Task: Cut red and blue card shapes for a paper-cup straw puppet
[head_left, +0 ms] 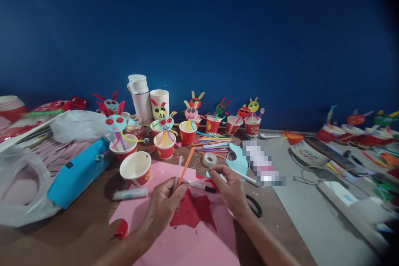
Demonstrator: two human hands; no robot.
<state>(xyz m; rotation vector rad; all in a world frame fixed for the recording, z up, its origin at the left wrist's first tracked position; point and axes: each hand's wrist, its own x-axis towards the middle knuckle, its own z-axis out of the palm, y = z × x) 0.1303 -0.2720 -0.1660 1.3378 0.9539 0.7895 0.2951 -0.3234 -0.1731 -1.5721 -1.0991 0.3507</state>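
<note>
My left hand point(166, 195) is closed round an orange straw point(187, 162) and a pale, see-through straw point(178, 171), both pointing up. To its right, my right hand point(229, 187) is closed with thumb and forefinger pinched together; what they grip is too small to make out. A pale strip point(198, 181) spans the gap between the hands. Just behind my right fingertips lies a roll of clear tape point(210, 159). Beneath the hands are a cut red sheet point(195, 212), a pink sheet point(190, 249) and a black-capped marker point(204, 188).
An empty paper cup point(135, 168) and a glue tube point(130, 193) sit left of the hands. Behind stand several cups with paper animal figures point(164, 145), loose straws point(215, 146) and a white flask point(139, 95). Black scissor handles point(254, 205) lie right, a blue sheet point(81, 174) left.
</note>
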